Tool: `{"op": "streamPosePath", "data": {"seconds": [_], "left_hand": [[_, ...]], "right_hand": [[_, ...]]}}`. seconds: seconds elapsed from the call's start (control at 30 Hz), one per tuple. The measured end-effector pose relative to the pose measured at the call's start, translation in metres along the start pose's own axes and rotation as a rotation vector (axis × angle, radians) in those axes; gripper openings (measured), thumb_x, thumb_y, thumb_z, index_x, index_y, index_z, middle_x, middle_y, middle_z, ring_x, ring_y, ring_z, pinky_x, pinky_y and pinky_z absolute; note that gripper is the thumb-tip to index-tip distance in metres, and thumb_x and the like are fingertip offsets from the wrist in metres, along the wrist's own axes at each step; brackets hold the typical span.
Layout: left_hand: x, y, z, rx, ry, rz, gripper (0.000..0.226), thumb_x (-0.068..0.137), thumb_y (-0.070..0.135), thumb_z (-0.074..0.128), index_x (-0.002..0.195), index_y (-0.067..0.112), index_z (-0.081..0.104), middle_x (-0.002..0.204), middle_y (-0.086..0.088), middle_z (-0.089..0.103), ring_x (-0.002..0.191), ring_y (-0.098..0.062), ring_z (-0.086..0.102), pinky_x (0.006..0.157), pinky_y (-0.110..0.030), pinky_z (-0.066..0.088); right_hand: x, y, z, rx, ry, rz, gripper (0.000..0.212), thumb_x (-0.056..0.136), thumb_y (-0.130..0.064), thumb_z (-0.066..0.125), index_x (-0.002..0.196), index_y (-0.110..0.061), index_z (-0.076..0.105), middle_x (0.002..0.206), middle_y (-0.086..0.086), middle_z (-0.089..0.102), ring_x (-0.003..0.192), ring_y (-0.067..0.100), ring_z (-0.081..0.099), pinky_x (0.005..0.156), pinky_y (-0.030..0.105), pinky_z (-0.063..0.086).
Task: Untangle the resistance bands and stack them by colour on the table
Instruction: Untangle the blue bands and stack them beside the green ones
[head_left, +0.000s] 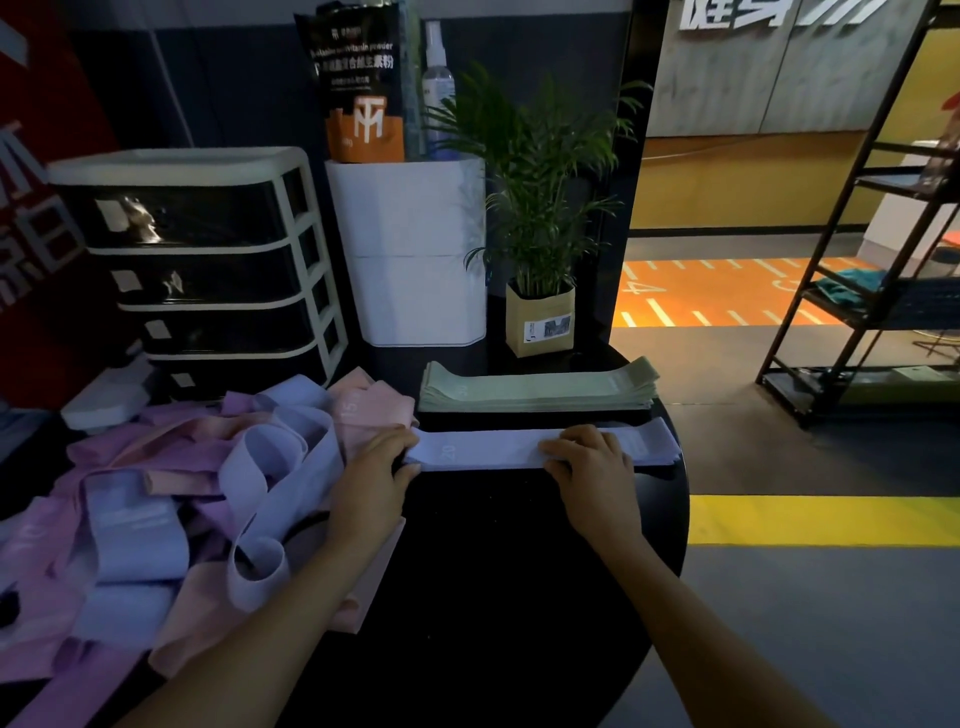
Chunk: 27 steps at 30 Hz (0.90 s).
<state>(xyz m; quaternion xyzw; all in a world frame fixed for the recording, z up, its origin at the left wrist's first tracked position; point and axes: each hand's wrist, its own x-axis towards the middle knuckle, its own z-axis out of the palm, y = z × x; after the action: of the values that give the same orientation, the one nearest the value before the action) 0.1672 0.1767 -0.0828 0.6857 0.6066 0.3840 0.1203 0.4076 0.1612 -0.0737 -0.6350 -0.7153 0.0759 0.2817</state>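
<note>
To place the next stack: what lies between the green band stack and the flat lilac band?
Head view: only a bare strip of black table separates green band stack from lilac band.

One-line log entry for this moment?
left hand + right hand: flattening lilac fabric band | green band stack: done | tangle: remains

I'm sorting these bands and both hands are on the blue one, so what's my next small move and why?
Probably let go and reach your left hand into the tangled pile for another blue band. The blue band already lies flat under your right hand, beside the green stack, while blue loops remain in the pile.
</note>
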Motion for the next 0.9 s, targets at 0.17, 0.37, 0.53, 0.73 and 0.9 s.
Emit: {"op": "streamPosePath", "data": {"seconds": [0.17,0.37,0.53,0.73,0.9], "left_hand": [[0.0,-0.001,0.0,0.011,0.007,0.002,0.032,0.085,0.001,0.061,0.117,0.006,0.062,0.123,-0.005,0.06,0.113,-0.015,0.052,0.095,-0.015,0.029],[-0.002,0.0,-0.001,0.021,0.003,0.009,0.032,0.085,0.001,0.061,0.116,0.006,0.062,0.124,-0.005,0.059,0.115,-0.018,0.052,0.096,-0.017,0.029],[-0.003,0.004,-0.009,0.018,-0.044,0.072,0.027,0.087,0.006,0.06,0.114,0.007,0.061,0.122,-0.002,0.056,0.11,-0.014,0.051,0.092,-0.017,0.031],[-0.007,0.02,-0.042,0.012,-0.056,0.164,0.02,0.087,0.008,0.059,0.107,0.011,0.064,0.112,0.002,0.058,0.097,-0.01,0.055,0.077,-0.007,0.033],[-0.022,0.03,-0.094,0.038,0.008,0.243,0.019,0.084,0.014,0.055,0.099,0.015,0.068,0.104,0.005,0.062,0.1,-0.011,0.055,0.084,-0.028,0.044]], "right_hand": [[0.0,-0.001,-0.001,0.0,-0.002,-0.007,0.027,0.096,-0.022,0.05,0.119,-0.022,0.062,0.126,0.0,0.049,0.122,0.02,0.037,0.097,0.032,0.027],[-0.001,-0.002,-0.003,-0.011,-0.006,-0.033,0.025,0.096,-0.024,0.049,0.117,-0.024,0.062,0.124,-0.001,0.048,0.12,0.018,0.038,0.097,0.031,0.025],[-0.003,-0.006,-0.004,-0.037,-0.007,-0.059,0.026,0.095,-0.023,0.051,0.119,-0.023,0.061,0.123,-0.002,0.05,0.12,0.017,0.039,0.097,0.031,0.026],[-0.003,-0.027,0.001,0.006,0.024,-0.029,0.027,0.091,-0.013,0.057,0.117,-0.018,0.063,0.12,0.002,0.052,0.117,0.022,0.043,0.094,0.034,0.032],[-0.001,-0.079,0.016,0.148,0.008,-0.106,0.03,0.088,-0.008,0.059,0.117,-0.015,0.063,0.119,0.001,0.056,0.113,0.02,0.047,0.092,0.027,0.037]]}}
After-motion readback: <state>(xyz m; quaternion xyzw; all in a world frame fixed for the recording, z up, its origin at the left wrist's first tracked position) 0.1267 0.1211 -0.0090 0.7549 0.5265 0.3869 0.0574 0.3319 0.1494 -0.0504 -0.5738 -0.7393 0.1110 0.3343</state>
